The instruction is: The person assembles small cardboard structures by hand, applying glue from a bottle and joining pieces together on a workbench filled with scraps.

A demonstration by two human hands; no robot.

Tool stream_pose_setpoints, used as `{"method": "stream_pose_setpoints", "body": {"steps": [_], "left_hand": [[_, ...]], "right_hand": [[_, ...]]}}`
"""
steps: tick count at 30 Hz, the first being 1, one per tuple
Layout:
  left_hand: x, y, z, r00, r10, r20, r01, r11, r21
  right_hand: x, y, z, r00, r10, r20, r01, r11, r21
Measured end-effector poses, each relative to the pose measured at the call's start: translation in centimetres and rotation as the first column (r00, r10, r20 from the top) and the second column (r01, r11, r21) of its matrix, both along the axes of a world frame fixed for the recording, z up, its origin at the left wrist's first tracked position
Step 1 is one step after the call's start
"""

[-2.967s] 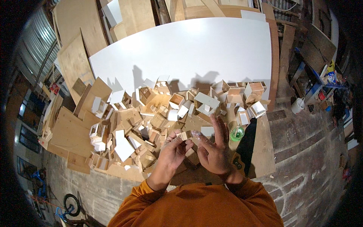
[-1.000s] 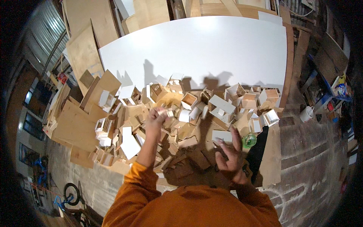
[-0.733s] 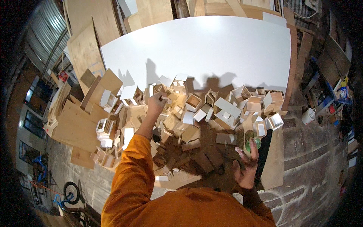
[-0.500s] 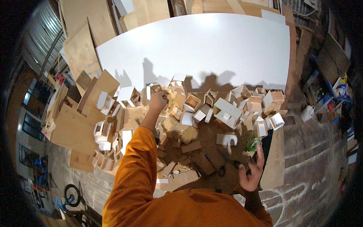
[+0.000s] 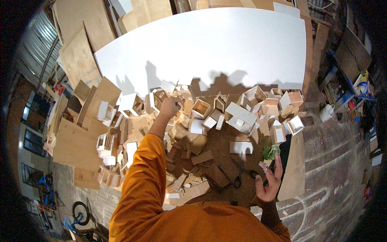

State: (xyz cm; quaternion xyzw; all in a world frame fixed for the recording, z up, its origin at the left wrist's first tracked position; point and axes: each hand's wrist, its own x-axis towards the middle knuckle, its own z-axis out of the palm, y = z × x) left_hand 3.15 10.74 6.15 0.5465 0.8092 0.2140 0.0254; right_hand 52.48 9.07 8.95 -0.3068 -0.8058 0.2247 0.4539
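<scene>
My left hand (image 5: 170, 107) is stretched out over a crowded heap of small box-like pieces, with its fingers curled closed. What they hold, if anything, is hidden. Beside its fingertips stand small house-shaped boxes, one of them an open wooden box (image 5: 200, 109). My right hand (image 5: 269, 186) is raised palm up at the right, fingers apart and nothing in it. A pale, whitish smear shows on its fingers. Just beyond these fingertips lies a crumpled green thing (image 5: 270, 152). Dark-handled scissors (image 5: 238, 181) rest on the brown surface left of this hand.
A big white panel (image 5: 209, 44) spans the far side. White-topped boxes (image 5: 241, 117) and a flat white piece (image 5: 241, 147) lie in the middle. Large wooden sheets (image 5: 74, 141) lean at the left. A white bucket (image 5: 326, 113) stands on the floor at the right.
The whole view has shifted slightly. My left hand stays over the heap with its fingers curled, and my right hand stays raised and spread near the green thing.
</scene>
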Motion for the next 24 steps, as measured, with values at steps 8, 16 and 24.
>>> {"method": "stream_pose_setpoints", "body": {"steps": [8, 16, 24], "left_hand": [[1.0, 0.5, 0.0, 0.994, -0.032, 0.1, 0.034, 0.999, -0.013], [2.0, 0.6, 0.0, 0.987, -0.06, 0.15, 0.063, 0.998, -0.017], [1.1, 0.0, -1.4, 0.994, 0.032, 0.106, -0.035, 0.999, 0.023]], "right_hand": [[0.1, 0.0, 0.1, 0.998, -0.029, 0.056, 0.031, 0.999, -0.018], [0.1, 0.0, 0.3, 0.991, -0.056, 0.125, 0.062, 0.997, -0.045], [0.2, 0.3, -0.5, 0.996, -0.058, 0.071, 0.058, 0.998, -0.008]]}}
